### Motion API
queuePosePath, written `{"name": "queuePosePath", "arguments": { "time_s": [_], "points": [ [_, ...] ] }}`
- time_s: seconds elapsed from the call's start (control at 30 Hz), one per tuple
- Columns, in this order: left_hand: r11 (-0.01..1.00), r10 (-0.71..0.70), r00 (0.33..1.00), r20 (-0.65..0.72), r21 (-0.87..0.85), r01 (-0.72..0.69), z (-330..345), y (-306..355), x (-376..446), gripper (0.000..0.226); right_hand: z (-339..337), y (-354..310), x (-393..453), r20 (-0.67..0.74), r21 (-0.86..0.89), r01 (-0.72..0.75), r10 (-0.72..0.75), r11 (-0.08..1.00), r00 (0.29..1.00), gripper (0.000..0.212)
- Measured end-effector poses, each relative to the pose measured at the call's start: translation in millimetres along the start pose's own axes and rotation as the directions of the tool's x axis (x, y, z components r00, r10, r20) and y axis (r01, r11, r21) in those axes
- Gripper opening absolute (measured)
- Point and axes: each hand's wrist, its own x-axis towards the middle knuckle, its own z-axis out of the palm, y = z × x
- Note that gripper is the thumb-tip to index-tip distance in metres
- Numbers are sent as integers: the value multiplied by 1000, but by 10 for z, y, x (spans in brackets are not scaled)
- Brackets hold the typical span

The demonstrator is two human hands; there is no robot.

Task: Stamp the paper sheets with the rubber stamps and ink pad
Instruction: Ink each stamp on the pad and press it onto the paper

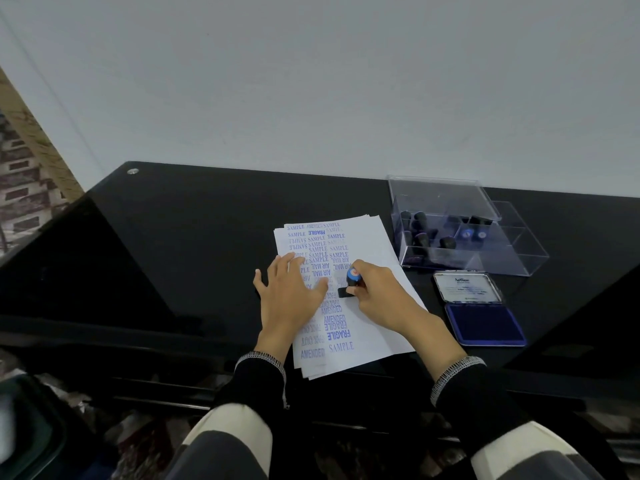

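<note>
One glossy black table (207,237); grey wall (311,81)

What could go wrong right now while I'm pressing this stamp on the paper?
The stamp in your right hand sits among crowded prints, so the new mark may overlap older ones. Your left hand lies flat on inked words on the top sheet and could smear any still wet. The sheets are fanned, so the stack may shift. The open ink pad lies near your right sleeve.
</note>
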Motion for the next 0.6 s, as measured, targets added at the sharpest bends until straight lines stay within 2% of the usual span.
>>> {"name": "queuePosePath", "arguments": {
  "time_s": [0.37, 0.53, 0.6],
  "points": [
    [1000, 2, 1000, 1, 14, -2, -4, 4, -3, 63, -27, -28, 131, 56, -51, -61, 63, 997, 996, 13],
    [1000, -1, 1000, 5, 13, 1, -6, 4, -7, 62, 45, -19, 34, -27, 12, -46, 46, 999, 999, 26],
    [1000, -2, 1000, 8, 9, 2, -8, 7, -8, 62, 48, -26, 26, -36, 22, -48, 49, 999, 998, 24]
  ]
}}
